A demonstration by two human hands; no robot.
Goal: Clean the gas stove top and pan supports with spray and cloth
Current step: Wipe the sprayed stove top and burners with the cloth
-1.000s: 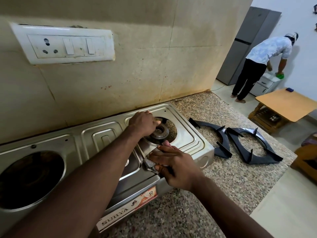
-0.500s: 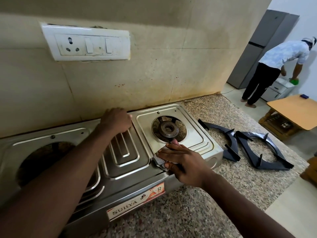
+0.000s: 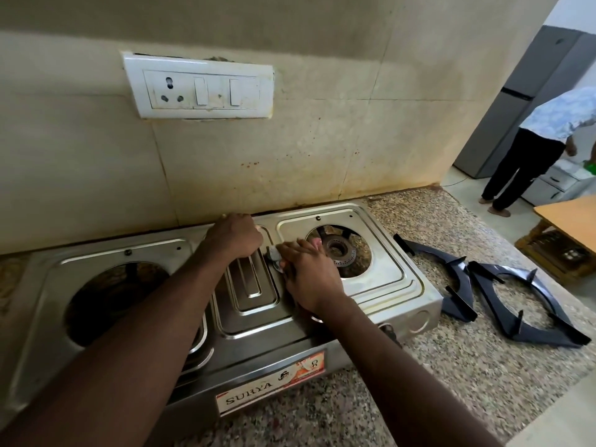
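Note:
A steel two-burner stove (image 3: pixel 387 285) stands on a speckled granite counter (image 3: pixel 451 366). Its right burner (image 3: pixel 338 248) is bare, with no support on it. My right hand (image 3: pixel 309 275) presses a small grey cloth (image 3: pixel 274 253) onto the stove top just left of that burner. My left hand (image 3: pixel 233 235) rests curled on the back edge of the stove's middle panel, holding nothing that I can see. Two black pan supports (image 3: pixel 451 285) (image 3: pixel 529 304) lie on the counter right of the stove.
A tiled wall with a white switch plate (image 3: pixel 200 88) rises right behind the stove. In the room at the right a person (image 3: pixel 532 150) bends by a grey fridge (image 3: pixel 529 91), and a wooden table (image 3: pixel 574 217) stands nearby.
My right hand slid the cloth from the stove's front edge up and left, beside the burner. My left hand moved from the burner to the stove's back edge. The view shifted left.

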